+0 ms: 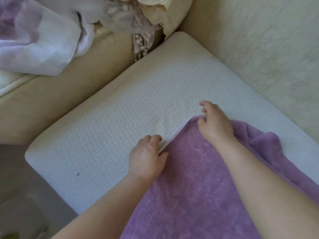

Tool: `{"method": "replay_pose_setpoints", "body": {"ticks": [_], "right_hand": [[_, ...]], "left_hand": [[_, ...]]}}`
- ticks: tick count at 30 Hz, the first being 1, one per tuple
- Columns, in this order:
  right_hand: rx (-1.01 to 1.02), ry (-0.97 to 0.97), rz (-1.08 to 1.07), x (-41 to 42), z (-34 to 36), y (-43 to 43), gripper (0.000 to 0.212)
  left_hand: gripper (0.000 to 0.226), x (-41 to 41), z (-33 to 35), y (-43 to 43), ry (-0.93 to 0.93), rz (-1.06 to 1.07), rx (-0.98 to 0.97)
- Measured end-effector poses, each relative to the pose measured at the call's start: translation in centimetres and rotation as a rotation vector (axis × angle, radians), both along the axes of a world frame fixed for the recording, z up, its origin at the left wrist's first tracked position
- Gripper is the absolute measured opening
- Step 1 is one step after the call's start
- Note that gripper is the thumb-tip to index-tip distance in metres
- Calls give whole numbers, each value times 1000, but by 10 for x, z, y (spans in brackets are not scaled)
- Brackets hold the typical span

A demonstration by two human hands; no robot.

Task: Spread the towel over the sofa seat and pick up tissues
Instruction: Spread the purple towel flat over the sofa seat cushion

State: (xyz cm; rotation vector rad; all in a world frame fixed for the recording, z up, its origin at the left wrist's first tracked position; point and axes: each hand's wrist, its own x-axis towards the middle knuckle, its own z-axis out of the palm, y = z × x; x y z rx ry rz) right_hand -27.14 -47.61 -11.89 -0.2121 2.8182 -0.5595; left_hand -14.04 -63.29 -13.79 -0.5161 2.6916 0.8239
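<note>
A purple terry towel (195, 183) lies over the lower right part of the white woven sofa seat cushion (110, 128). My left hand (148, 157) pinches the towel's white-hemmed front edge near its lower end. My right hand (214, 123) grips the same edge at its far corner, fingers curled on the cloth. The hem runs taut between both hands. The towel bunches in folds at the right (269, 144). No tissues are visible.
A beige sofa armrest (65, 94) runs along the left, with a white and lilac sheer cloth (39, 42) heaped on it. Cream cushions and lace (146, 16) sit in the far corner. The sofa back (267, 49) rises at the right. Grey floor (20, 187) shows at lower left.
</note>
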Motion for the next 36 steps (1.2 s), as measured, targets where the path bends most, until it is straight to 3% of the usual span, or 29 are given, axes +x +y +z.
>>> {"method": "replay_pose_setpoints", "body": {"ticks": [2,4,6,10,11,13,14,16,18,19,22,24,26,28,30,31,33,35,36], "right_hand": [[244,8,-91,-16,5,31,59],[545,-183,-137,-23,8,67,63],[667,-323,-163,-19,15,92,48],[407,-155,15,9,34,89,13],[328,-249,107,21,39,83,15],[96,-624,168,47,34,72,21],[-36,-718,96,55,31,77,21],[-203,-527,-223,51,21,103,17],[-99,-274,-416,45,13,139,9],[-15,-245,-442,45,11,158,9],[123,-391,-428,54,14,200,16],[63,-567,-447,67,18,221,13],[3,-773,-437,83,21,238,5],[56,-860,-359,95,20,249,35],[262,-778,-151,100,16,252,63],[384,-686,-40,101,14,254,68],[478,-493,38,93,15,257,48],[360,-497,-44,77,19,267,20],[235,-561,-133,67,22,270,19]], "left_hand": [[47,-15,1,3,7,-35,-17],[48,-29,3,10,-3,-58,-28],[49,-39,5,23,5,-82,-47],[36,-46,18,60,248,-34,16],[33,-49,24,71,279,-16,70],[30,-51,32,87,262,-17,167],[30,-53,34,97,240,-58,181],[27,-55,34,111,221,-178,134],[20,-56,31,120,247,-324,20],[15,-56,29,124,259,-401,-44],[20,-52,33,134,326,-627,-171],[27,-43,35,139,356,-867,-168],[33,-30,36,138,162,-1131,-143],[40,-22,33,129,-109,-1283,-253],[41,-22,36,120,-235,-1338,-382],[38,-25,36,118,-221,-1342,-427],[26,-36,33,118,-24,-1253,-380],[10,-57,36,122,81,-947,-208],[8,-72,41,127,71,-745,-95]]}}
